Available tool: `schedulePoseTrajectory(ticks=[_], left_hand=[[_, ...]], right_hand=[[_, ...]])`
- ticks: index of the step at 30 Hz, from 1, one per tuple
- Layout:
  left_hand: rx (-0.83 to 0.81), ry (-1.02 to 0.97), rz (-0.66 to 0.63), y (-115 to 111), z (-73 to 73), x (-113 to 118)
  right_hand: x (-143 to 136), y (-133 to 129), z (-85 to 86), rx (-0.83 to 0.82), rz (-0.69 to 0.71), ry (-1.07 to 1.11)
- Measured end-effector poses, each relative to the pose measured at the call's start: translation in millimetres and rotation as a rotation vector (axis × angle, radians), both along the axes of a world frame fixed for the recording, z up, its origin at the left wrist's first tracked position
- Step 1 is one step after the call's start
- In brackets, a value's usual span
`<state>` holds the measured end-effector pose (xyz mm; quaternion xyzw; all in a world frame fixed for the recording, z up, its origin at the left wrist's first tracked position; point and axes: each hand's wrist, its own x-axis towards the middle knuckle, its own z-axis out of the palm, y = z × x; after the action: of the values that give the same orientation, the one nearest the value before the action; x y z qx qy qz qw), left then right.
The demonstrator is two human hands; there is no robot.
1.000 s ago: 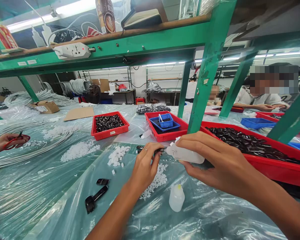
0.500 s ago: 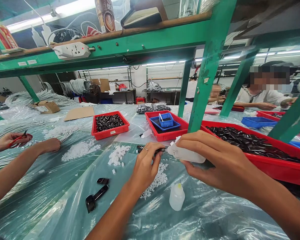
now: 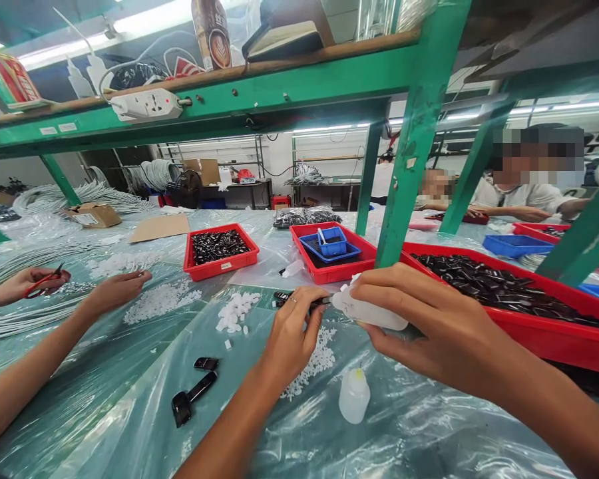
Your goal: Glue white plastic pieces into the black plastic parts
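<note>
Near the middle of the view, my left hand is closed on a black part that sticks out left of its fingers. My right hand grips a translucent white bottle lying sideways, its nozzle touching or very near the black part. Small white pieces are spread below and behind my left hand. A second small bottle with a yellowish tip stands upright below the hands. Black curved parts lie on the plastic sheet to the left, and larger white pieces lie beyond them.
Red trays of black parts stand behind and right; another red tray holds blue trays. A green frame post rises behind my right hand. At left, another person's hands hold red scissors and thin strands.
The other person's nearer hand has moved right and up from the strands' pile, and the scissors have shifted slightly right. My own hands have barely moved.
</note>
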<state>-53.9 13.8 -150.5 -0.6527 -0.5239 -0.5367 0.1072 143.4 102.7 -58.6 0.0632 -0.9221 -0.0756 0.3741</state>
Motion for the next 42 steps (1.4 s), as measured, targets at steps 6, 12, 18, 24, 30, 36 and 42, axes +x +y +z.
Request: schedulePoseTrajectory(ticks=[6,12,18,24,30,36,42], left_hand=[[0.001,-0.009,0.008,-1,0.3,1],[0.015,-0.002,0.016,-1,-0.1,0],[0.008,0.006,0.022,-1,-0.9,0],[-0.01,-0.002,0.046,2,-4.3,-4],[-0.021,-0.08,0.094,5,-7.8,-16],[-0.038,-0.16,0.104,8,-9.8,-25],[-0.045,-0.23,0.184,11,-13.3,-34]], right_hand=[[-1,0,0.6,-0.001,0.001,-0.004],[1,0,2.5,-0.001,0.002,0.009],[4,0,8.2,-0.043,-0.019,0.042],[0,14,7.5,-0.681,-0.06,0.292],[-33,28,-27.6,-1.719,0.15,0.437],[-54,44,-87.9,-1.747,-0.092,0.333],[-63,59,-126.1,-1.532,-0.198,0.228]])
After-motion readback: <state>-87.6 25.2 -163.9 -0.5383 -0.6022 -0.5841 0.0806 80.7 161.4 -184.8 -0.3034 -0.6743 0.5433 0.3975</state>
